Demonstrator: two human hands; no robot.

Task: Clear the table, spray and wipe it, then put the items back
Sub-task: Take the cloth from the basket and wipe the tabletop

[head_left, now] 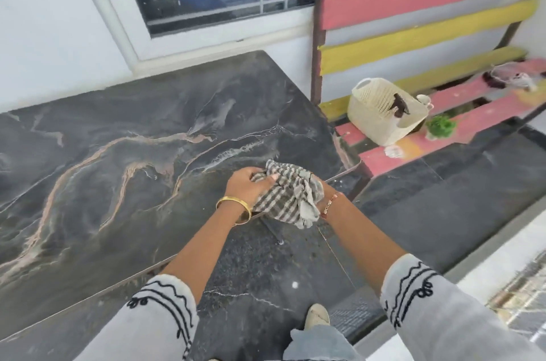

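A dark marble-patterned table (133, 136) fills the left and middle of the view, its top bare. At its near right corner both my hands bunch a grey-and-white checked cloth (288, 195). My left hand (251, 186) grips the cloth from the left, thumb on top. My right hand (320, 193) is mostly hidden under the cloth's right side and holds it too. The cloth hangs partly over the table's edge.
A red-and-yellow slatted bench (428, 35) stands to the right of the table. On its seat rest a cream woven basket (381, 109), a small green plant (440, 126), a small white object and a pinkish item at the far right. A barred window is behind the table.
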